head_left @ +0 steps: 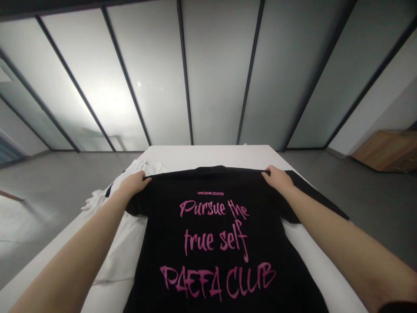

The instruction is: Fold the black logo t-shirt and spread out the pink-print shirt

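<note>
A black T-shirt [211,226] with pink lettering is stretched out between my two hands, its printed side facing me and its collar at the far side. My left hand [134,181] pinches the left shoulder seam. On the opposite shoulder my right hand [278,177] grips the cloth between thumb and fingers. Both short sleeves hang outward past my hands. The shirt's lower hem runs out of view at the bottom. Under and beside its left side lies crumpled white clothing [122,243].
A long white table [208,153] stretches away beneath the shirt. Frosted glass panels [218,78] with dark frames stand beyond its far edge. A wooden cabinet [387,150] sits at the right on the grey floor [339,191]. Dark fabric extends over the table's right edge.
</note>
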`<state>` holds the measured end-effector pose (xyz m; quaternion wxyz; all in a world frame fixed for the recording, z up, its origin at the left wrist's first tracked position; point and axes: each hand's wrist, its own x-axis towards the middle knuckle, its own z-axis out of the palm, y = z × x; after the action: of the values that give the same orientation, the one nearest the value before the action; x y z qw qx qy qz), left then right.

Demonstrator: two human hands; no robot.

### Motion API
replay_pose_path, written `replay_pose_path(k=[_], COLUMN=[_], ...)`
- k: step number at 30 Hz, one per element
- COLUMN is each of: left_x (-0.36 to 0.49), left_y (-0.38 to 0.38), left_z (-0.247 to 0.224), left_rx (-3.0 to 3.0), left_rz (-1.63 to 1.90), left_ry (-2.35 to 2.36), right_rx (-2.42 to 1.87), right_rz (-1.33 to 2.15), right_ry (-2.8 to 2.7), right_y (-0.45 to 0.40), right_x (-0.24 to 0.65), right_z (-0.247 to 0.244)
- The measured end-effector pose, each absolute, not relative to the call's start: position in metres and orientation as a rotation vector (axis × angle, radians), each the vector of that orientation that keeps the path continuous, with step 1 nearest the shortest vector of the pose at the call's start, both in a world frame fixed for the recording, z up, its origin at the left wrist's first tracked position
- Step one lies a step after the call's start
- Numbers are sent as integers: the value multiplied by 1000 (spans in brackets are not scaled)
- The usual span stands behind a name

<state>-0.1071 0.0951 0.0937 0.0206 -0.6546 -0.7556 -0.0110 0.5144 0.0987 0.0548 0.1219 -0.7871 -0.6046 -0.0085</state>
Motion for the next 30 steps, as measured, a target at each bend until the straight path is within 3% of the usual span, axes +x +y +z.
replay_pose_path(k=[3,11,19,30], left_x=[-76,24,14,-1], left_y=[96,120,138,164], left_z=[86,38,15,43], left_rx=[-1884,-2275,-2346,-2468], left_rz=[63,-128,-108,-104], left_ry=[-2250,-2063,-2169,-2104], right_rx=[-2275,-1948,-2221,-2281], right_rz=[-166,72,130,245], right_ry=[-1762,-2202,-2038,-2025], right_y=[97,108,119,166], right_x=[483,384,404,416], right_z=[54,19,6,46])
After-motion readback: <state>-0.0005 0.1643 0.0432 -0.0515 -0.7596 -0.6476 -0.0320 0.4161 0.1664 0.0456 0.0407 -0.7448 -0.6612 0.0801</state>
